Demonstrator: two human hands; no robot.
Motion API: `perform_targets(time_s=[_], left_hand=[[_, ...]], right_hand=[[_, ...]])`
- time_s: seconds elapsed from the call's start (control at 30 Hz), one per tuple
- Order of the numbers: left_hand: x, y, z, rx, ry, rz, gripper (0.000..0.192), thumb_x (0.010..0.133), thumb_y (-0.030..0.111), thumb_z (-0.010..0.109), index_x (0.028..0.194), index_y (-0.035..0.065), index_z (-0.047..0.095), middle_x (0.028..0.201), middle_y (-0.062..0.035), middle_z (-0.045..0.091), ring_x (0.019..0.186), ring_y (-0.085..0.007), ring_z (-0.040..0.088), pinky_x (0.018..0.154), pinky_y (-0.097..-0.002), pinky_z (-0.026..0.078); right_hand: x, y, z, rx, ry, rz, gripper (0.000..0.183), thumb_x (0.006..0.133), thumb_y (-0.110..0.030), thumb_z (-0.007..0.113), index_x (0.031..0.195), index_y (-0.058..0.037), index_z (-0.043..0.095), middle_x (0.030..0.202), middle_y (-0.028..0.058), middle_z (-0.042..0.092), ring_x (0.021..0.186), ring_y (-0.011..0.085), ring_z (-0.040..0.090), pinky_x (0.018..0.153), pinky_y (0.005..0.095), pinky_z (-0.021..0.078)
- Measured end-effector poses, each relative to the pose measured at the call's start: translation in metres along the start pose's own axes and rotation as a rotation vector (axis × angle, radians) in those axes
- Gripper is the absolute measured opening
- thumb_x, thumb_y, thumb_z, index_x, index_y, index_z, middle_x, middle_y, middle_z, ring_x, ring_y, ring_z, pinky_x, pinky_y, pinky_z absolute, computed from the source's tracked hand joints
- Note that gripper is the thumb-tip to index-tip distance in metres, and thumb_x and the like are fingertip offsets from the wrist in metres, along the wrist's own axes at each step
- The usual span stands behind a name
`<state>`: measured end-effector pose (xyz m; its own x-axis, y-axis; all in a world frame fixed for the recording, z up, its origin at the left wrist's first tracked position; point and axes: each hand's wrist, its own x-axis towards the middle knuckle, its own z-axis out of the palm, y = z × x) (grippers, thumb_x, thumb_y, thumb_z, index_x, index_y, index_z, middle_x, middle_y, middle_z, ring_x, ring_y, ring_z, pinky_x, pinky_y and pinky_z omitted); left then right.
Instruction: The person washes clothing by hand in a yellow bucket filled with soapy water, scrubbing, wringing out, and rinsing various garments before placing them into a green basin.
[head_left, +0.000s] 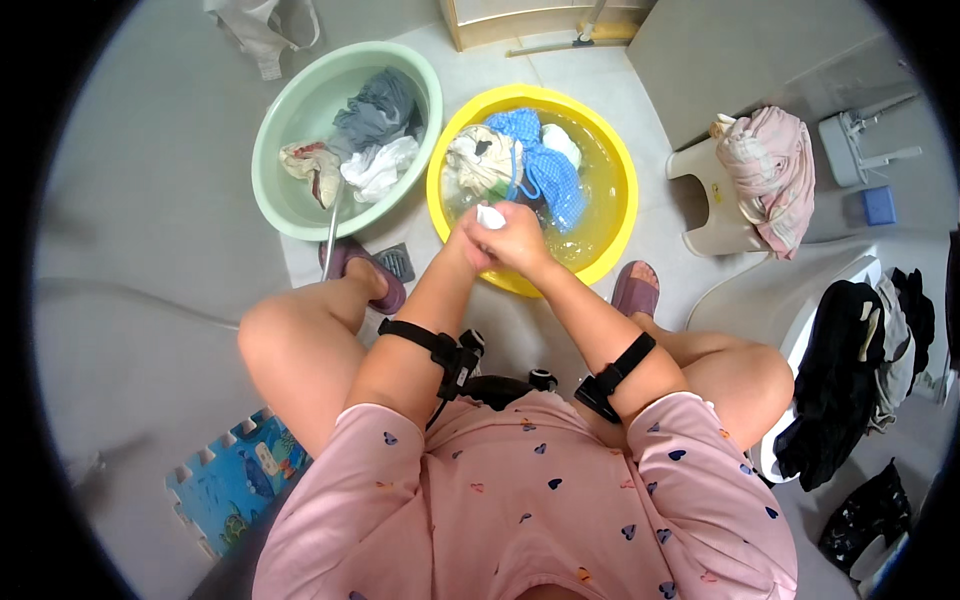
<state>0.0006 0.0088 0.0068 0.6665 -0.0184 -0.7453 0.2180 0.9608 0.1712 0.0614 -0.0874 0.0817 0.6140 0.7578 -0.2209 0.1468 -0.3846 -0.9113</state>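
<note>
Both of my hands meet over the near rim of a yellow basin (628, 180). My left hand (471, 241) and my right hand (517, 238) are pressed together around a small white item (491, 217). Only its rounded top shows between the fingers, so cloth or soap cannot be told apart. In the basin's cloudy, sudsy water lie a blue checked garment (555, 180) with a blue cord, a cream cloth (480, 159) with a dark patch and a pale cloth (561, 144). Something green and something dark sit partly hidden under them.
Left of it stands a light-green basin (264, 176) holding water, grey clothing (379, 109), white cloth (382, 169) and a stained cream cloth (311, 169). A metal tube (332, 232) crosses its rim. Pink fabric (772, 172) tops a stool (716, 199); dark clothes (836, 375) hang over a white tub.
</note>
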Motion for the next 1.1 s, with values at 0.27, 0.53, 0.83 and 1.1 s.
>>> perform_targets(time_s=[0.27,0.53,0.83,1.1], left_hand=[[-0.026,-0.008,0.061,0.037,-0.033,0.342,0.037,0.095,0.028,0.03,0.116,0.0041,0.047,0.109,-0.0136,0.058,0.093,-0.0283,0.06,0.082,-0.0416,0.049],[-0.061,-0.021,0.085,0.199,0.157,0.711,0.037,0.087,0.036,0.038,0.117,0.0151,0.047,0.104,-0.0106,0.056,0.09,-0.0255,0.058,0.082,-0.0423,0.047],[-0.09,-0.013,0.085,-0.101,-0.198,0.112,0.056,0.088,0.056,0.026,0.119,0.0153,0.047,0.121,-0.0075,0.051,0.113,-0.0273,0.047,0.092,-0.0489,0.038],[-0.042,-0.013,0.065,-0.081,-0.063,0.439,0.034,0.093,0.034,0.036,0.102,0.004,0.051,0.095,-0.0121,0.058,0.087,-0.026,0.057,0.079,-0.0393,0.047]], right_hand=[[0.018,0.014,-0.018,0.298,0.517,-0.061,0.037,0.069,-0.023,0.072,0.086,-0.0004,0.049,0.084,0.0135,0.058,0.074,0.0194,0.056,0.064,0.0301,0.0456],[-0.015,-0.028,-0.028,0.903,-0.181,0.159,0.031,0.088,-0.031,0.052,0.103,-0.0032,0.057,0.086,0.0047,0.06,0.073,0.0151,0.058,0.063,0.0281,0.0456],[-0.029,-0.05,-0.04,-0.214,0.383,-0.915,0.021,0.074,-0.018,0.065,0.076,0.0003,0.055,0.079,0.0151,0.055,0.075,0.0353,0.049,0.07,0.0378,0.0418],[-0.021,-0.029,-0.011,0.105,0.419,-0.562,0.025,0.083,-0.021,0.057,0.07,0.0002,0.053,0.07,0.0131,0.053,0.061,0.026,0.048,0.059,0.0346,0.0404]])
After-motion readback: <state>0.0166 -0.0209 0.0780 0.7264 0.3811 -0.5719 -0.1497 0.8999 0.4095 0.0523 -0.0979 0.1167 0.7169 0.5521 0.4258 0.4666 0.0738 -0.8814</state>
